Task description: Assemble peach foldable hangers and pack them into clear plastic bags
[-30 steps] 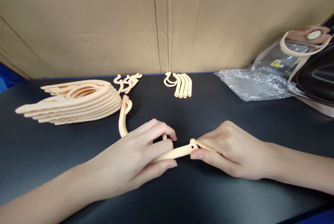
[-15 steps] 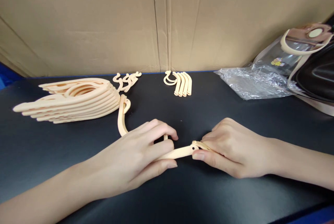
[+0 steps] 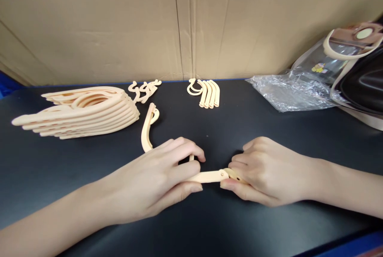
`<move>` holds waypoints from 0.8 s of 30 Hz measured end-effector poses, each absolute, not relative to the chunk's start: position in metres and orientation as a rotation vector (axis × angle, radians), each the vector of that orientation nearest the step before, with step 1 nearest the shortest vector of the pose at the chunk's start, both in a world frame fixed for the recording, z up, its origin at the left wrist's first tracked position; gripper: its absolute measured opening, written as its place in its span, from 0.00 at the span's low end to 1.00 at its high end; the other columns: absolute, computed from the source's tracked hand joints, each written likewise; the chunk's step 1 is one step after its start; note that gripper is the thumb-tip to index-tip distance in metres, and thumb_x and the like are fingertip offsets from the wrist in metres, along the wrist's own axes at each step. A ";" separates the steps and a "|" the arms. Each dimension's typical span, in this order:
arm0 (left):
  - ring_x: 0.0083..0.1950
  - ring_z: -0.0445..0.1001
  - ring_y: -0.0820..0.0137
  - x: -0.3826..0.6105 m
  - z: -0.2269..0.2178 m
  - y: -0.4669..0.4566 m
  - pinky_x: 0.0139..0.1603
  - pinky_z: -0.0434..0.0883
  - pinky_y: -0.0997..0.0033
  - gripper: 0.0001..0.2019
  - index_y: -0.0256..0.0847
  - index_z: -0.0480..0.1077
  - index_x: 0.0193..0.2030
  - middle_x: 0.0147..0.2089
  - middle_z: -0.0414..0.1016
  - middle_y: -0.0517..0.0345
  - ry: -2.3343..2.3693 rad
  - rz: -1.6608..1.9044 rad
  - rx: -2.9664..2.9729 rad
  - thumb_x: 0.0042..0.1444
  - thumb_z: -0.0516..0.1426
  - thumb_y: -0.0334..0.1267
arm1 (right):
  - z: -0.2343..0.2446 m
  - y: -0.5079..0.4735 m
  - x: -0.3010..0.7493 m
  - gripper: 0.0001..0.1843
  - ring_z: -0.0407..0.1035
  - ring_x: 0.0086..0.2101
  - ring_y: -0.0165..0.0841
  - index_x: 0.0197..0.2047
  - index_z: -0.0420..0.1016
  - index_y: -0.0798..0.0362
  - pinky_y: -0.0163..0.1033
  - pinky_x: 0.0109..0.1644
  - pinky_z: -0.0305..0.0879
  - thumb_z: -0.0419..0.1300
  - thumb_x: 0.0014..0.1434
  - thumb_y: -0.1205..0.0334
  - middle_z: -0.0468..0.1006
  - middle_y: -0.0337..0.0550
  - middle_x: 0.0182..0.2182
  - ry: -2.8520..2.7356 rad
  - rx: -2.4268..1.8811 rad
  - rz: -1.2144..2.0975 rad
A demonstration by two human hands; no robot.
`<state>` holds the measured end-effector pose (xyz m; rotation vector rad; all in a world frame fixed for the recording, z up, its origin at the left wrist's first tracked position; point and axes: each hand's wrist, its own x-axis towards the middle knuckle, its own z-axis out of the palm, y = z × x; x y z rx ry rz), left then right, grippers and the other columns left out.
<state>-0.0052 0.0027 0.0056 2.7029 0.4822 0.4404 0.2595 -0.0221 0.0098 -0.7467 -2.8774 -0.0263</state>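
My left hand (image 3: 155, 179) is closed around a peach plastic hanger piece (image 3: 209, 176) low on the black table (image 3: 89, 169). A curved arm of that piece (image 3: 147, 129) sticks up and back from under the hand. My right hand (image 3: 263, 173) pinches the other end of the piece at a small joint with a hole, fingers curled tight. Both hands rest on the table, almost touching each other.
A stack of peach hangers (image 3: 77, 113) lies at the left. Loose hooks (image 3: 143, 89) and a small bundle of curved parts (image 3: 208, 93) lie at the back. Crinkled clear plastic (image 3: 293, 89) and a dark bag (image 3: 362, 81) sit at the right. A cardboard wall (image 3: 179, 21) stands behind.
The curved arm has swung rightward, away from the hanger stack. The right hand has closed tighter on the joint and the visible middle stretch has shortened.
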 end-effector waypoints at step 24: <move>0.49 0.69 0.64 -0.006 0.007 0.002 0.49 0.66 0.67 0.10 0.41 0.70 0.39 0.55 0.71 0.52 0.492 0.424 2.728 0.70 0.50 0.37 | 0.007 -0.016 0.261 0.31 0.52 0.18 0.30 0.22 0.62 0.50 0.39 0.25 0.47 0.45 0.71 0.40 0.63 0.33 0.17 -2.746 -0.536 -0.632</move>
